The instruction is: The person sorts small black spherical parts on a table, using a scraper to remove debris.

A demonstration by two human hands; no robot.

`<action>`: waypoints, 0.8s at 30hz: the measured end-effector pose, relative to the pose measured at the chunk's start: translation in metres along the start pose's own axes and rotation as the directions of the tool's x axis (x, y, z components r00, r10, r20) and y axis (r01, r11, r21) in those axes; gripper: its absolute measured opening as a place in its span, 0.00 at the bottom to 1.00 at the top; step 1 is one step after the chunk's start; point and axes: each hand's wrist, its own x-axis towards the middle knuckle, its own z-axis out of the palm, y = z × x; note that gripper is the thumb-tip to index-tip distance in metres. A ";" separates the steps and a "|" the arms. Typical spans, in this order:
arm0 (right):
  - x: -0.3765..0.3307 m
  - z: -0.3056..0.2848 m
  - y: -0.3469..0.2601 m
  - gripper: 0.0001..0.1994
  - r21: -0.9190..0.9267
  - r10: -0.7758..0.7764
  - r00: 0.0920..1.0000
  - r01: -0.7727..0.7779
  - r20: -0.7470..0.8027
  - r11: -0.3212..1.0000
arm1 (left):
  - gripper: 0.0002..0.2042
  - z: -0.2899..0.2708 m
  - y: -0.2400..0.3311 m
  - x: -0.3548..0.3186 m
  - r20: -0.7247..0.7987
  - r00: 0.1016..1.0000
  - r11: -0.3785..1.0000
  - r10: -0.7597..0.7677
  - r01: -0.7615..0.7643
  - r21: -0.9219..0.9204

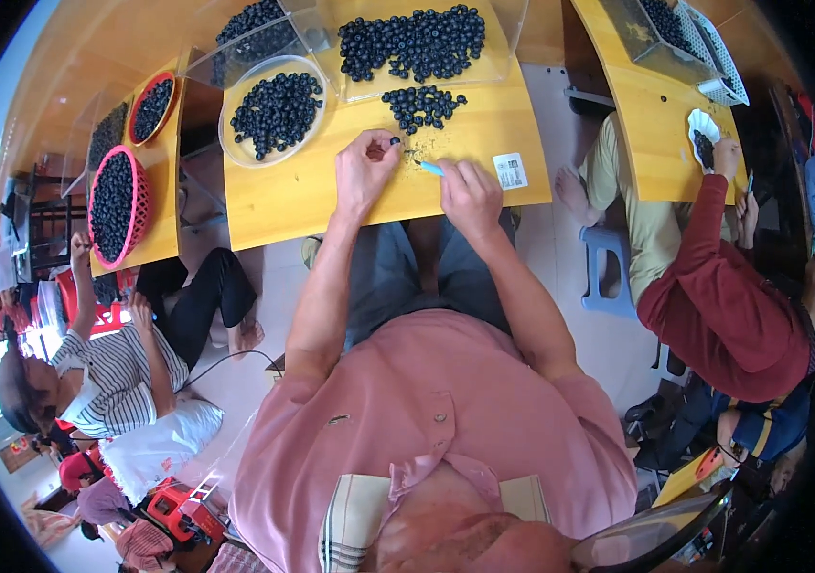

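Over the front of my yellow table [283,205], my left hand [363,172] pinches one dark round bead [395,140] between thumb and fingertips. Close by on the right, my right hand [471,196] is closed round a slim tool with a light blue end [432,168], pointed toward that bead. Fine dark crumbs [414,153] lie on the wood between the hands. Just beyond them is a small loose heap of beads [424,107]. A round clear tray of beads [229,122] stands to the left, and a clear rectangular box [355,93] holds many more at the back.
A white printed label [511,171] lies right of my right hand. At the left table, a person in stripes [130,368] sits by a pink basket [143,205] and a red bowl [171,103] of beads. A person in dark red [728,306] works at the right table near a blue stool [606,272].
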 end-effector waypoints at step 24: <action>0.002 0.000 -0.001 0.08 -0.025 -0.031 0.999 0.031 0.018 0.999 | 0.11 0.032 -0.025 -0.032 -0.043 0.998 0.956 0.052 -0.062 -0.286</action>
